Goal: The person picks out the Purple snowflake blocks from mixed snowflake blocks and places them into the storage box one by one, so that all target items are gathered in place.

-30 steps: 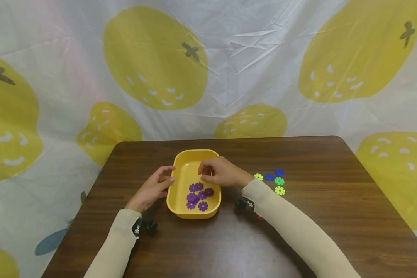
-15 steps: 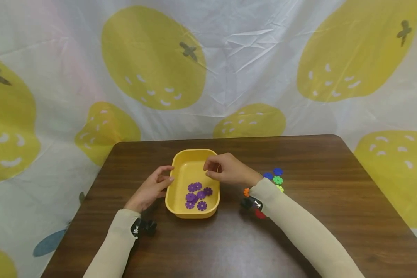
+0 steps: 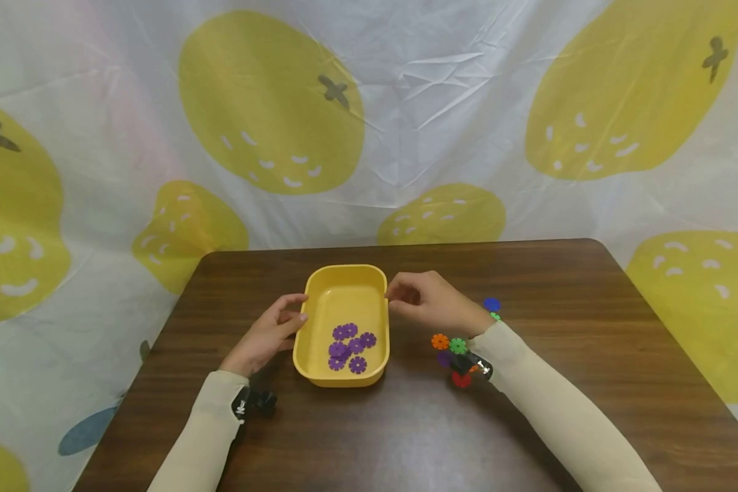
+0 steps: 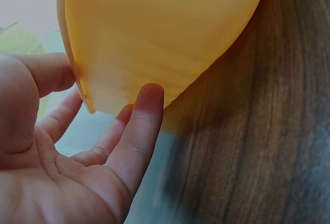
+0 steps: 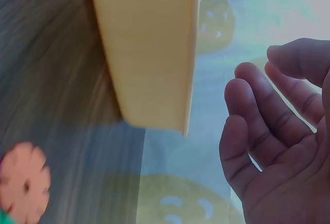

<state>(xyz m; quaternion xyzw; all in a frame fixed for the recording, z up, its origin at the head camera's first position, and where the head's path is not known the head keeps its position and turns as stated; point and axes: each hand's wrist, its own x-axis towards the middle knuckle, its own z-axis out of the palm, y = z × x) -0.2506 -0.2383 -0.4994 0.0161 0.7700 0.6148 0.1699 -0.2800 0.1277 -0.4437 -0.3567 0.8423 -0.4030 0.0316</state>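
A yellow plastic tub (image 3: 342, 297) stands on the table with several purple notched discs (image 3: 358, 365) in its near half. My left hand (image 3: 268, 335) is at its left side, thumb and a finger at the rim. In the left wrist view, the fingers (image 4: 148, 102) of that hand lie against the tub's outer wall. Just outside the right rim is my right hand (image 3: 438, 301), its fingers loosely bent. The right wrist view shows that hand with nothing between thumb and fingers, a gap separating it from the tub wall (image 5: 149, 53).
Under and beside the right wrist lie loose discs: orange (image 3: 439, 342), green (image 3: 458, 346), red (image 3: 461, 379) and blue (image 3: 492, 304), some partly hidden by the sleeve. The brown table (image 3: 369, 437) ends at a fruit-print curtain (image 3: 400, 137) behind.
My right hand has moved rightward from over the tub to outside its right rim, uncovering orange and green discs. The left hand and tub have stayed put.
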